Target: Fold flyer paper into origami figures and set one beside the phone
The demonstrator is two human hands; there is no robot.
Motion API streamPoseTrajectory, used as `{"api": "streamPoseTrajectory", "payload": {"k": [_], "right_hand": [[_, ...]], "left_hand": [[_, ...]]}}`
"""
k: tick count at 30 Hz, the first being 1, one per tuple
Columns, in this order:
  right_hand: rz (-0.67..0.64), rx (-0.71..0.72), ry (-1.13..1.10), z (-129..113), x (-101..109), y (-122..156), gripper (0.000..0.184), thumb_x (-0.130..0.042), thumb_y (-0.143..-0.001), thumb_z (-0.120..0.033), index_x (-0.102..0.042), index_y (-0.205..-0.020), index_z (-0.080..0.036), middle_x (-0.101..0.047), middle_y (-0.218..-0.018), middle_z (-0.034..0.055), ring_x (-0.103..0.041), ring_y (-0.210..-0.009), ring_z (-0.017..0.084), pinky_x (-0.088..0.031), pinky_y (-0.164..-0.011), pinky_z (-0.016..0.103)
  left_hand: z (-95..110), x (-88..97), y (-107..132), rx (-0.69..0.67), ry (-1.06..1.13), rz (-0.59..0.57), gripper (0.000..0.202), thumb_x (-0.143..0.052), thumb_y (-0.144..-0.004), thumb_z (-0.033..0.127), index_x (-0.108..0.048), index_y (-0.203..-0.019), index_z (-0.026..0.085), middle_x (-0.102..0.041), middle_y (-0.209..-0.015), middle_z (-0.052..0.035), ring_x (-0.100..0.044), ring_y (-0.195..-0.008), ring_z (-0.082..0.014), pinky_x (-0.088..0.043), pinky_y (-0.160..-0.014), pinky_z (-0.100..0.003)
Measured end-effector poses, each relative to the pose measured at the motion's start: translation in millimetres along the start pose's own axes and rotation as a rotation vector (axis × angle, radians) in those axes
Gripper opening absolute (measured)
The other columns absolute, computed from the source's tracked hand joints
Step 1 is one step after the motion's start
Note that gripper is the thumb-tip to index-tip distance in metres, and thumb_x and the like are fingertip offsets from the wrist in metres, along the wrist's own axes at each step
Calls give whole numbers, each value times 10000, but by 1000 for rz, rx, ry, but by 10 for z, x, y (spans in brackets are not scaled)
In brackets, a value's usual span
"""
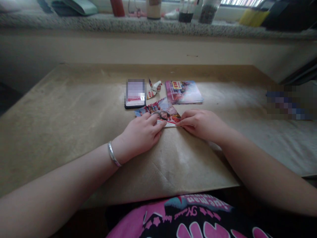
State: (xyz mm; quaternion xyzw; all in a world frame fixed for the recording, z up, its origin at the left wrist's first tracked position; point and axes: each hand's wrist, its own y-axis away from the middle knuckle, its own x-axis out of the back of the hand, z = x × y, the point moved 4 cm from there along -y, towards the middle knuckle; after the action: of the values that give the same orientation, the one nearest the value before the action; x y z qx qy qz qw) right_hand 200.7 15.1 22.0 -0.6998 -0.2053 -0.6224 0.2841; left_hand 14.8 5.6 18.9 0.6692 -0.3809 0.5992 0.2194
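A glossy printed paper sheet [170, 110], folded into a pointed shape, lies on the table between my hands. My left hand [142, 132], with a silver bangle at the wrist, holds its left part down, fingers bent over the top and index fingertip near the lower edge. At the right corner, my right hand [201, 124] pinches the sheet between thumb and fingers. Just behind sits a small folded paper figure [155, 89] with pointed tips. To its left a phone [135, 94] lies screen up, its display blurred out.
A stack of colourful printed leaflets [185, 92] lies behind the sheet. The pale table [74, 132] reaches a wall with a stone windowsill [119, 24] that carries jars [209, 11] and a red container [117, 8]. A blurred-out patterned item [288, 105] is at the right.
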Motion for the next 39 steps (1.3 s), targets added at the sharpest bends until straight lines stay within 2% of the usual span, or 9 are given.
{"api": "streamPoseTrajectory", "payload": {"k": [7, 15, 26, 30, 34, 39], "right_hand": [[1, 11, -6, -2, 8, 2, 283, -517, -875, -187, -747, -998, -296, -702, -965, 13, -628, -870, 177, -418, -700, 272], [-107, -90, -32, 108, 56, 50, 311, -545, -824, -161, -762, -968, -331, -716, -980, -10, -636, -755, 134, -411, -640, 251], [-190, -165, 1, 209, 109, 90, 345, -546, -769, -132, -770, -909, -353, -727, -974, -42, -648, -764, 136, -417, -615, 247], [-161, -154, 1, 256, 104, 103, 331, -547, -745, -129, -779, -859, -336, -734, -923, -40, -645, -721, 137, -430, -602, 253], [-123, -109, -59, 300, 90, 112, 357, -484, -733, -75, -775, -805, -270, -736, -904, -18, -655, -744, 144, -477, -682, 270], [56, -40, -104, 219, 122, 76, 351, -460, -785, -79, -762, -910, -206, -723, -982, 43, -650, -873, 180, -488, -805, 301]], "left_hand": [[-3, -9, 6, -12, 1, -4, 375, -376, -960, 312, -583, -1248, 187, -599, -1098, -116, -551, -946, -246, -496, -836, -389], [-2, -13, 9, -12, -4, 1, 372, -378, -959, 311, -593, -1237, 192, -600, -1077, -120, -551, -914, -239, -497, -811, -384], [-2, -12, 24, -19, -13, -7, 385, -381, -958, 311, -579, -1262, 181, -601, -1089, -122, -546, -916, -241, -496, -818, -382], [-4, -14, 33, -18, -26, 4, 389, -390, -954, 293, -571, -1275, 170, -598, -1112, -138, -547, -930, -242, -494, -812, -378], [-6, -9, 36, -21, -22, 10, 387, -398, -950, 289, -573, -1273, 166, -602, -1088, -138, -546, -928, -239, -487, -812, -372], [-5, -11, 31, -22, -7, 13, 381, -383, -957, 298, -573, -1263, 172, -594, -1100, -132, -541, -937, -237, -478, -824, -367]]}}
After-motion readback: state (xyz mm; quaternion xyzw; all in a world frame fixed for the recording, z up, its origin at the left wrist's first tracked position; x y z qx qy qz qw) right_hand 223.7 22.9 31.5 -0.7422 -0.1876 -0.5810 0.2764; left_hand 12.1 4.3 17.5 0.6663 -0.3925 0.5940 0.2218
